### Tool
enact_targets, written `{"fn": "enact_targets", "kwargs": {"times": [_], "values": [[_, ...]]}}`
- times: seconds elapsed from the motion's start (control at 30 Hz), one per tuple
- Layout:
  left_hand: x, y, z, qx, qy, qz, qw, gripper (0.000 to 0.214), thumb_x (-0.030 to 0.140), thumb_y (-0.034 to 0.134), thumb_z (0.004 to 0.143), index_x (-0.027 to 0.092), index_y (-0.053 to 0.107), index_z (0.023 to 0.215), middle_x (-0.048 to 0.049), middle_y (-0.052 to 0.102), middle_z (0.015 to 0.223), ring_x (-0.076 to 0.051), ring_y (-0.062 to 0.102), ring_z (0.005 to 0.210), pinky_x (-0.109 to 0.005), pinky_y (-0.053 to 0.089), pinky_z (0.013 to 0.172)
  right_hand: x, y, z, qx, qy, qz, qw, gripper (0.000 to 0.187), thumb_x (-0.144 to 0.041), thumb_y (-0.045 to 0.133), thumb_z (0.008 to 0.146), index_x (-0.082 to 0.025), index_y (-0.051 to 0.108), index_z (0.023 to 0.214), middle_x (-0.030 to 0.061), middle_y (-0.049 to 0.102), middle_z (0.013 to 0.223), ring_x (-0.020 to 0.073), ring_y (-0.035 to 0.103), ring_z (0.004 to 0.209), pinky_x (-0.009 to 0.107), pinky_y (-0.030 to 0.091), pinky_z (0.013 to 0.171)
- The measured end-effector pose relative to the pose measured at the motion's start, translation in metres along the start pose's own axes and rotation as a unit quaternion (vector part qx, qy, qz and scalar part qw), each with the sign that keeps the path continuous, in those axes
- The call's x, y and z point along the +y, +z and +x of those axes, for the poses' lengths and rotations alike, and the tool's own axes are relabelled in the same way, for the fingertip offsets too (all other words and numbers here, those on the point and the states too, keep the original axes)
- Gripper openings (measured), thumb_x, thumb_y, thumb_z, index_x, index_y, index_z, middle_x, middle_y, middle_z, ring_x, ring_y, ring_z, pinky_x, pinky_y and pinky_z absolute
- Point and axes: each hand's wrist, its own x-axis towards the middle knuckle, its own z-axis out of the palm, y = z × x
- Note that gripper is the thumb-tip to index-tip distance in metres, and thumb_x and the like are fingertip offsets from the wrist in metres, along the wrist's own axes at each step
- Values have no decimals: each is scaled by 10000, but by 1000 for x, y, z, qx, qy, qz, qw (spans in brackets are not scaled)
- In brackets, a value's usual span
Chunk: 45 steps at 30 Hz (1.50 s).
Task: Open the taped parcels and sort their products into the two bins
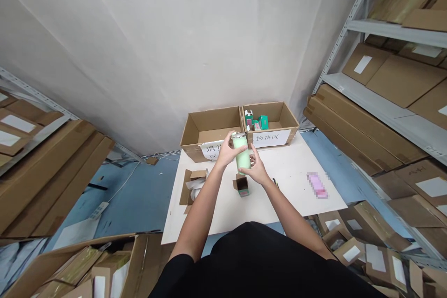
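While the cup [242, 158] is held upright at frame centre, just above the open box [241, 186], the left hand [226, 150] has a closed grip on its top and the right hand [257, 170] on its lower side.

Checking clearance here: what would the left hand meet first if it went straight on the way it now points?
The green tumbler, which the left hand grips. Beyond it, probably the near wall of the left cardboard box, though the hand's height above the table is unclear.
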Motion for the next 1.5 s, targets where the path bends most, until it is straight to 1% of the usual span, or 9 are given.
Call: {"fn": "enact_targets", "kwargs": {"times": [0.13,0.27,0.43,0.5,0.63,0.8,1.0,1.27,1.5], "values": [[-5,-3,0,-34,-20,5,999,751,452,943,697,192,674,1349,-118,750,1262,-282,716,1107,-454,589,1010,4,4,0,-44,-1,15,999,1295,-337,882,700,-362,94,1728,89,647,1342,273,675,1142,452,560,999],[-15,-7,-1,-44,-36,42,997,661,450,952,680,164,718,1228,-118,763,1206,-288,704,1101,-447,575,1007,13,5,-2,5,7,-62,998,1227,-310,875,676,-361,218,1711,71,649,1316,283,661,1125,466,555,1007],[-51,-18,-10,-14,-46,83,995,691,409,979,602,171,714,1195,-82,766,1132,-258,695,1040,-420,557,1002,62,-5,-4,-78,13,-46,996,1147,-307,821,699,-370,253,1694,96,536,1550,320,506,1434,533,448,1141],[-73,-23,-17,13,-53,90,994,749,387,985,563,183,700,1225,-71,753,1157,-248,684,1047,-412,541,1013,93,-9,-7,-64,60,-71,994,987,-296,774,716,-345,401,1629,103,515,1589,323,454,1492,558,396,1181],[-120,-27,-37,32,-98,107,989,805,389,984,515,183,684,1234,-59,737,1125,-239,675,1017,-419,527,1005,152,-4,-21,-19,199,-190,961,679,-297,786,697,-219,663,1360,129,694,1357,337,619,1312,494,439,1146],[-159,-18,-60,45,-127,92,987,947,404,983,500,212,602,1346,-57,713,1157,-213,677,1004,-371,521,967,190,12,-37,30,241,-276,930,105,-285,634,851,-212,704,880,107,775,964,277,717,989,345,514,903],[-166,-17,-76,22,-94,112,989,869,454,953,554,211,592,1305,-42,697,1133,-200,666,959,-333,531,899,194,12,-35,76,239,-294,922,297,-336,565,909,-242,549,629,71,703,701,232,677,761,284,440,691],[-183,-22,-96,-24,-79,165,983,793,432,911,628,217,589,1321,-53,703,1195,-233,678,1014,-380,534,960,186,20,-35,71,238,-258,934,408,-506,557,920,-229,630,629,46,653,589,232,668,733,270,448,623],[-222,-10,-109,-88,-102,286,949,742,454,986,557,221,712,1207,-166,510,1593,-426,369,1535,-568,325,1247,188,27,-42,93,246,-247,933,417,-517,521,909,-231,619,621,46,642,598,230,667,730,267,472,628]]}}
